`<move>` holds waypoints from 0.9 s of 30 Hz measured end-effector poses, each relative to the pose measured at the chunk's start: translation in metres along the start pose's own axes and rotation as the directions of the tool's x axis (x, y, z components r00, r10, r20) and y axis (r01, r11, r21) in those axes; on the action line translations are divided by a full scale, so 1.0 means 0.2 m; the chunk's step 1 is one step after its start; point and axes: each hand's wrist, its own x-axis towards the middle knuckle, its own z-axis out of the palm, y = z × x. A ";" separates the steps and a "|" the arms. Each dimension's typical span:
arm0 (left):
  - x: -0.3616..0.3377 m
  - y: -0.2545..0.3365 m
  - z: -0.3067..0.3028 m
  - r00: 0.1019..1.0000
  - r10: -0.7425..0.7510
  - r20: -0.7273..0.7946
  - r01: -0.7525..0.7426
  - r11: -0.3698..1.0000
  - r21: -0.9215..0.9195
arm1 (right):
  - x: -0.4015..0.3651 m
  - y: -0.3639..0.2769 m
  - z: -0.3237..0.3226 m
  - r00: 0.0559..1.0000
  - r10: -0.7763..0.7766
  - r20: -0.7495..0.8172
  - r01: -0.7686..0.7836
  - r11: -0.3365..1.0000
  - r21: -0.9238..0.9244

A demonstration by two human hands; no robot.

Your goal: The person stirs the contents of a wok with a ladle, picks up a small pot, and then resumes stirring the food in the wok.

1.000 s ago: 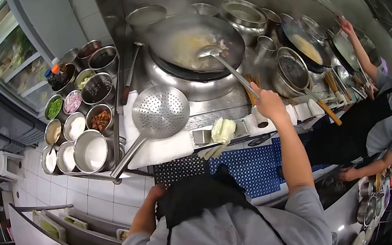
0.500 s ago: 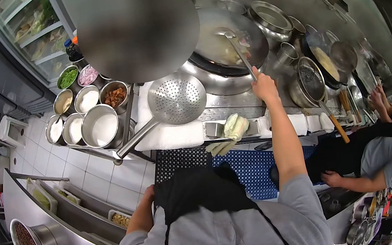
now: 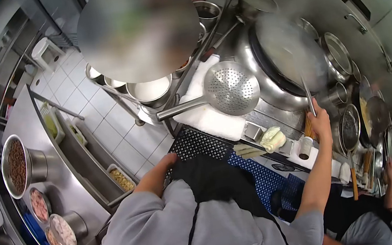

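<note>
My right hand [image 3: 319,121] is closed around the handle of a metal ladle [image 3: 307,88]. The ladle reaches into a wok [image 3: 279,75], where steam blurs its bowl and the food. By my waist is my left hand [image 3: 167,161], next to the black apron [image 3: 210,177]; its fingers cannot be made out. A perforated metal strainer [image 3: 232,88] lies between the wok and me, partly on white towels [image 3: 211,122]. Left of my right hand sit a pale cabbage piece [image 3: 272,139] and a small jar [image 3: 306,147] at the counter's front edge.
Metal pots of ingredients, including a white-filled pot [image 3: 150,89], stand left of the stove. A wooden-handled strainer [image 3: 350,130] rests farther right. A co-worker [image 3: 364,226] works at lower right. Behind on the left, a steel counter [image 3: 74,187] holds several bowls. A blurred disc covers the top.
The view has turned left, so the wok and strainer appear farther right. My right hand keeps hold of the ladle. Steam over the wok now hides the ladle's bowl.
</note>
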 end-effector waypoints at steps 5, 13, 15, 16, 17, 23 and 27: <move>0.01 0.14 -0.23 0.994 0.020 -0.112 -0.030 0.996 -0.089 | -0.10 -0.02 -0.09 0.996 0.063 0.064 -0.066 0.997 0.051; 0.15 0.34 -0.42 0.985 0.170 0.029 -0.154 0.941 -0.301 | -0.30 -0.10 -0.25 0.998 0.050 0.029 -0.051 0.999 0.011; 0.15 0.44 -0.38 0.974 0.206 0.093 -0.133 0.856 -0.499 | -0.34 -0.15 -0.32 0.955 0.258 0.143 -0.278 0.950 0.140; 0.14 0.48 -0.36 0.968 0.218 0.124 -0.104 0.799 -0.592 | -0.36 -0.15 -0.34 0.951 0.271 0.148 -0.292 0.945 0.147; 0.14 0.52 -0.33 0.951 0.260 0.167 -0.115 0.799 -0.590 | -0.38 -0.14 -0.36 0.947 0.281 0.155 -0.304 0.940 0.154; 0.17 0.56 -0.11 0.842 0.388 0.375 -0.164 0.847 -0.506 | -0.41 -0.10 -0.35 0.965 0.250 0.083 -0.254 0.966 0.045; 0.22 0.42 -0.15 0.822 0.395 0.411 -0.314 0.915 -0.253 | -0.37 -0.12 -0.26 0.984 0.177 0.014 -0.173 0.972 -0.159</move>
